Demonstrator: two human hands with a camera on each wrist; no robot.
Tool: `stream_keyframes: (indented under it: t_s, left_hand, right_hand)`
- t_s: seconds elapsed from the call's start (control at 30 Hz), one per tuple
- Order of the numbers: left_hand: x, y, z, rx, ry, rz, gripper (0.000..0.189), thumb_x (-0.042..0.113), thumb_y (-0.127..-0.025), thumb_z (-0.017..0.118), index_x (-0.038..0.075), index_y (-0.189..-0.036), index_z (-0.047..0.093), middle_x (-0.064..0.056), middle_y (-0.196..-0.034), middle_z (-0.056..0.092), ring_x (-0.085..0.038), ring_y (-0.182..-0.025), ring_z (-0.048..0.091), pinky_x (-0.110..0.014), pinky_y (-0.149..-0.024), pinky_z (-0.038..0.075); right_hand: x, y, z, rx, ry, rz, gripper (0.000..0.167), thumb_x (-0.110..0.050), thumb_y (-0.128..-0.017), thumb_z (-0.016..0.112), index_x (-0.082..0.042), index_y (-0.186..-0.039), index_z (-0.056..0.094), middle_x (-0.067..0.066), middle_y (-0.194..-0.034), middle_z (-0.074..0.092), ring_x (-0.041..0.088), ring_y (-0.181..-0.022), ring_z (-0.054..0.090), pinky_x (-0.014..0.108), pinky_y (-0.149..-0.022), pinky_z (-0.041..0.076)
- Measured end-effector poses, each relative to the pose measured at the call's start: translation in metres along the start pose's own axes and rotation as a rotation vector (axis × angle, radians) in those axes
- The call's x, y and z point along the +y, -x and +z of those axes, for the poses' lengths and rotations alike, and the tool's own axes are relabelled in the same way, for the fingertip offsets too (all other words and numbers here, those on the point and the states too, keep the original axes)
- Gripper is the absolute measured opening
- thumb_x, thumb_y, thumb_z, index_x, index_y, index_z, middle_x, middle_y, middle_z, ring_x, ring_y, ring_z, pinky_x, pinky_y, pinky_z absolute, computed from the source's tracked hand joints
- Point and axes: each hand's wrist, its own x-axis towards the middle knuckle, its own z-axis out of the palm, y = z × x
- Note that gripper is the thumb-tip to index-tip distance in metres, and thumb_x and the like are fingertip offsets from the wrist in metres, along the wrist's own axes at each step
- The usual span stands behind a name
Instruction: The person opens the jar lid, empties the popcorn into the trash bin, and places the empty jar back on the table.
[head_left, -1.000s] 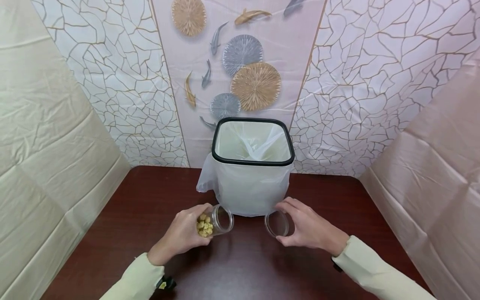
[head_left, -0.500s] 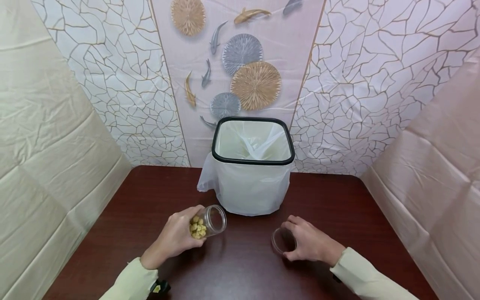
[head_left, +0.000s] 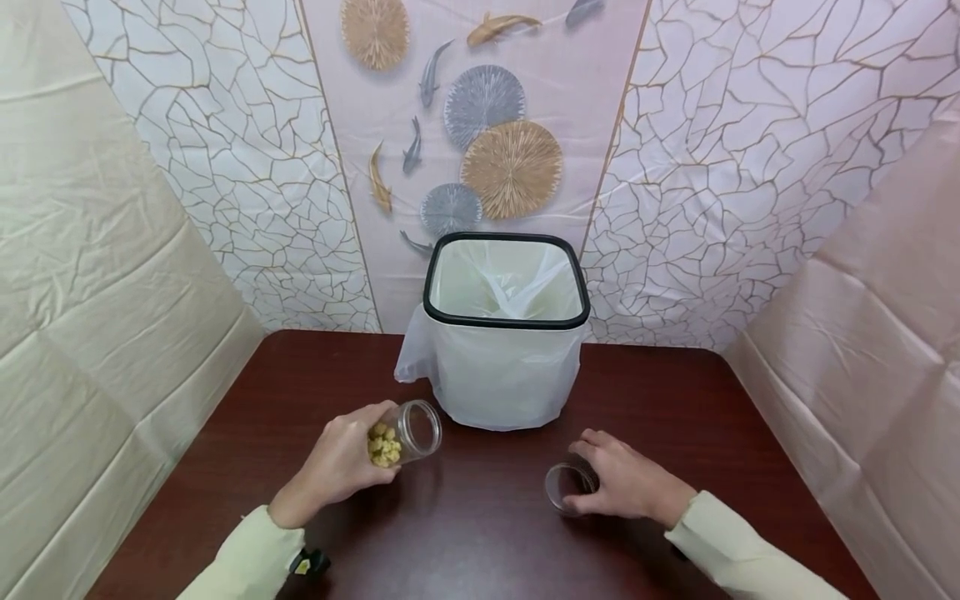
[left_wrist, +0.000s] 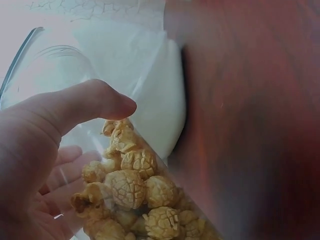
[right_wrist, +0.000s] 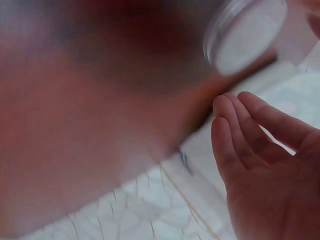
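Observation:
In the head view my left hand (head_left: 337, 458) holds a clear jar (head_left: 420, 429) on its side, mouth to the right. Yellow popcorn (head_left: 384, 446) lies in its lower end; close up, the popcorn (left_wrist: 127, 187) shows as round, cracked pieces beneath my left thumb. My right hand (head_left: 626, 483) holds a clear round lid (head_left: 558, 487) low over the table, thumb across its near rim. Whether the lid touches the table I cannot tell. In the right wrist view my right hand (right_wrist: 265, 165) shows extended fingers; a blurred clear round piece (right_wrist: 252, 37) is beyond them.
A white bin (head_left: 506, 375) with a black rim and a plastic bag liner stands at the back middle of the dark red table (head_left: 480, 533). Patterned cloth (head_left: 262, 167) hangs behind, with beige cloth walls at both sides.
My left hand has moved left, away from the bin, with the popcorn jar. My right hand has moved right and toward me with the lid, then stayed nearly still over the last half second.

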Motion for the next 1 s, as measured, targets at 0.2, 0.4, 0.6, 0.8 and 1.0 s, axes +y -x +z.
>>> stream_keyframes:
  t_s: [0.2,0.4,0.6,0.8,1.0]
  left_hand:
    - [-0.014,-0.015,-0.027,0.032,-0.045,0.001,0.08,0.022,-0.056,0.1,0.008,-0.127,0.067,-0.01,-0.112,0.076,-0.02,-0.091,0.071,-0.042,-0.08,0.061]
    - [-0.032,-0.035,-0.062,0.048,-0.077,0.014,0.074,0.019,-0.058,0.098,0.009,-0.124,0.066,-0.009,-0.107,0.076,-0.022,-0.089,0.071,-0.044,-0.078,0.061]
    - [-0.039,-0.063,-0.099,0.072,-0.164,0.029,0.077,0.019,-0.058,0.097,0.002,-0.126,0.066,-0.013,-0.1,0.075,-0.027,-0.083,0.069,-0.047,-0.074,0.058]
    - [-0.031,-0.094,-0.136,0.086,-0.225,0.094,0.073,0.017,-0.062,0.096,0.001,-0.125,0.065,-0.015,-0.097,0.075,-0.03,-0.079,0.069,-0.051,-0.071,0.057]
    - [-0.014,-0.12,-0.162,0.092,-0.288,0.16,0.073,0.015,-0.062,0.094,0.002,-0.127,0.064,-0.016,-0.099,0.076,-0.031,-0.075,0.067,-0.053,-0.068,0.056]
  right_hand:
    - [0.011,-0.006,-0.058,0.006,-0.041,0.091,0.087,-0.064,-0.101,0.057,0.004,-0.154,0.046,0.029,-0.159,0.047,0.051,-0.149,0.043,0.065,-0.121,0.037]
    - [0.021,-0.021,-0.13,0.033,-0.045,0.184,0.09,-0.063,-0.107,0.044,-0.005,-0.169,0.015,0.025,-0.174,0.021,0.049,-0.159,0.023,0.066,-0.127,0.022]
    - [0.024,-0.044,-0.167,0.111,0.013,0.163,0.086,-0.061,-0.107,0.044,-0.015,-0.171,0.008,0.016,-0.178,0.014,0.042,-0.163,0.018,0.063,-0.128,0.021]
    - [0.014,-0.068,-0.18,0.126,0.067,0.096,0.084,-0.062,-0.108,0.041,-0.014,-0.171,0.01,0.01,-0.179,0.01,0.036,-0.165,0.014,0.059,-0.131,0.02]
    - [0.002,-0.085,-0.187,0.117,0.09,0.056,0.083,-0.059,-0.11,0.038,-0.008,-0.17,0.013,0.015,-0.178,0.013,0.037,-0.165,0.014,0.057,-0.131,0.019]
